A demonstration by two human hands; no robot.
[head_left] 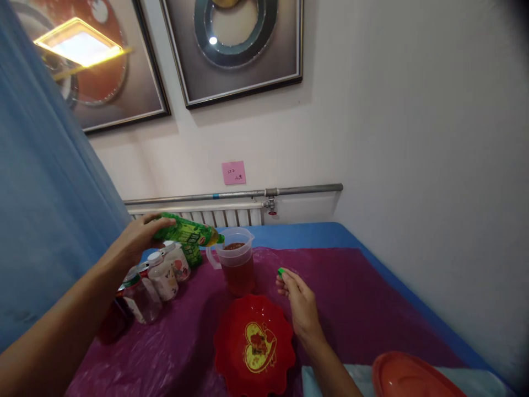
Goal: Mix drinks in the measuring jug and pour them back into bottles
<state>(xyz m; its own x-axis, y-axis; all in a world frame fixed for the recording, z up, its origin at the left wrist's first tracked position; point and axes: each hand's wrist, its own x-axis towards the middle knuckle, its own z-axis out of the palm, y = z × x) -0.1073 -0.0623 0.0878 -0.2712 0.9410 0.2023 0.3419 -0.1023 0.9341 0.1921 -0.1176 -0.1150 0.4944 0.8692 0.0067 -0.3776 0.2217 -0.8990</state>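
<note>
My left hand [142, 234] is wrapped round a green-labelled drink bottle [188, 230], tipped to the right with its mouth at the rim of a clear plastic pitcher [238, 270]. Reddish-brown liquid fills much of the pitcher, with a frothy-looking surface. To the right of the pitcher, my right hand [301, 303] pinches a small green bottle cap [281, 272] between thumb and finger. Below the pitcher sits a red scalloped plate [231, 353] with a yellow heart design in its middle.
Several bottles stand at left, among them a white-capped bottle [162, 275] and a clear green-capped bottle [141, 298]. Another green bottle [192, 255] is behind them. A purple plastic sheet [330, 292] covers the blue table. A red-orange plastic object [409, 377] lies on a light-blue cloth at front right.
</note>
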